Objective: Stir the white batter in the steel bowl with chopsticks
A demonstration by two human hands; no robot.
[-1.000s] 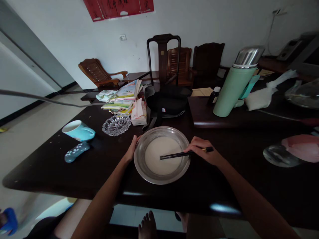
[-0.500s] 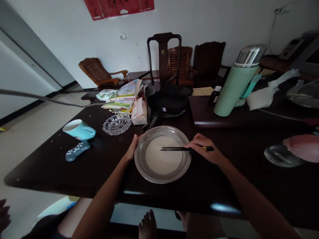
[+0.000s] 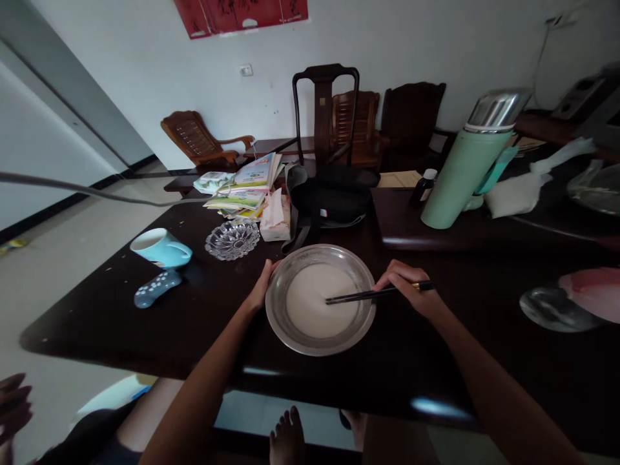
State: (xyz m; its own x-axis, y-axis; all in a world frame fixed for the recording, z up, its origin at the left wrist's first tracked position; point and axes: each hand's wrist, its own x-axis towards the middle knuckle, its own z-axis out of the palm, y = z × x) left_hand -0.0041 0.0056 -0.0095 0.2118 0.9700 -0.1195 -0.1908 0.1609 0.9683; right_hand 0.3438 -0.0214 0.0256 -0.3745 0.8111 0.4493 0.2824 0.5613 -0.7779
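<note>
left hand on bowl, right hand pinching chopsticks
right wrist angles in from lower right; chopsticks run sideways over the bowl, tips pointing left into white liquid.

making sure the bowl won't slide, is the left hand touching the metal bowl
Touching: the head view shows the left hand against the metal bowl's left rim.

round silver metal bowl on dark wooden counter, white liquid inside, light-blue cylindrical mug left, clear round glass dish between bowl and mug, tall green flask behind right
</note>
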